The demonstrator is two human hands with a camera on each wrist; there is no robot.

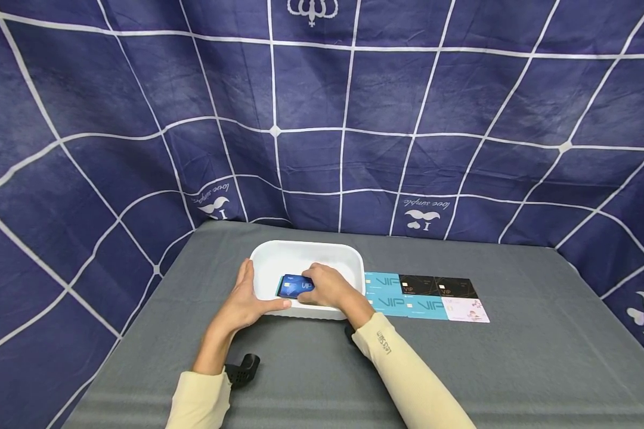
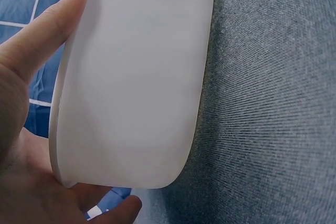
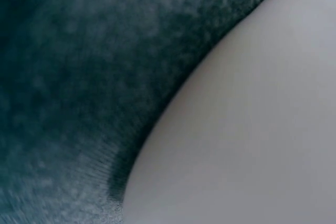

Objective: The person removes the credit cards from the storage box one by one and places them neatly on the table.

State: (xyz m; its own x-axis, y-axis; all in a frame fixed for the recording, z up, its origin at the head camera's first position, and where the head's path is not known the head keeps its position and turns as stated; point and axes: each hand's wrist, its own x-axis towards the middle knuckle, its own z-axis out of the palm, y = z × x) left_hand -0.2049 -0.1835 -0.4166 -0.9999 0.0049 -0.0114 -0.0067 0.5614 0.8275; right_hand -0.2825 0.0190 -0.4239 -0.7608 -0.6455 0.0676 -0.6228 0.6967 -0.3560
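A white plastic box [image 1: 268, 260] with rounded corners stands on the grey cloth, its side wall [image 2: 131, 82] filling much of the left wrist view. My left hand [image 1: 242, 305] grips its left end, thumb along the front rim and fingers round the side. Inside the box, my right hand [image 1: 328, 287] pinches the right end of a dark blue VIP card [image 1: 290, 286]. A teal edge shows beneath that card at its left. In the right wrist view only the box's outer wall [image 3: 241, 140] appears; the right fingers are out of sight there.
Right of the box, cards lie edge to edge in two rows: several teal VIP cards [image 1: 428, 307], two black VIP cards [image 1: 457, 287] and a pink flowered card [image 1: 466, 310]. A blue curtain [image 1: 322, 155] with white lines hangs behind the grey-covered table [image 1: 531, 333].
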